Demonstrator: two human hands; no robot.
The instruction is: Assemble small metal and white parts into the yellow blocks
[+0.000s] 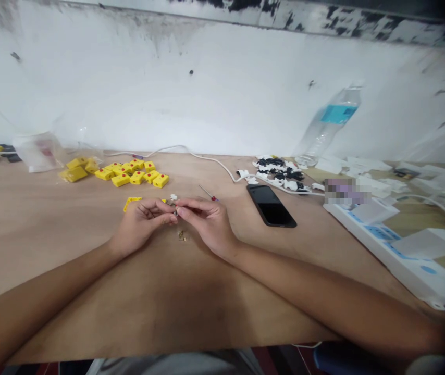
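Over the wooden table [191,302], my left hand [138,224] and my right hand [214,224] meet fingertip to fingertip. Both are closed in a pinch around a small part [175,209] with dark and reddish spots, too tiny to name. Just below the fingers lie a few small brass-coloured pieces [182,236]. A yellow plastic casing piece [132,202] lies partly behind my left hand, and a little white piece [173,197] rests behind the fingertips. Beyond my right hand is a thin screwdriver [209,194] with a red and purple handle.
Several yellow boxes with red buttons [136,173] stand at the back left, near bagged yellow ones [76,171]. A phone [271,205], black-and-white parts [279,172], a plastic bottle [330,127] and a white power strip [394,250] occupy the right. A white cable [214,159] crosses the back.
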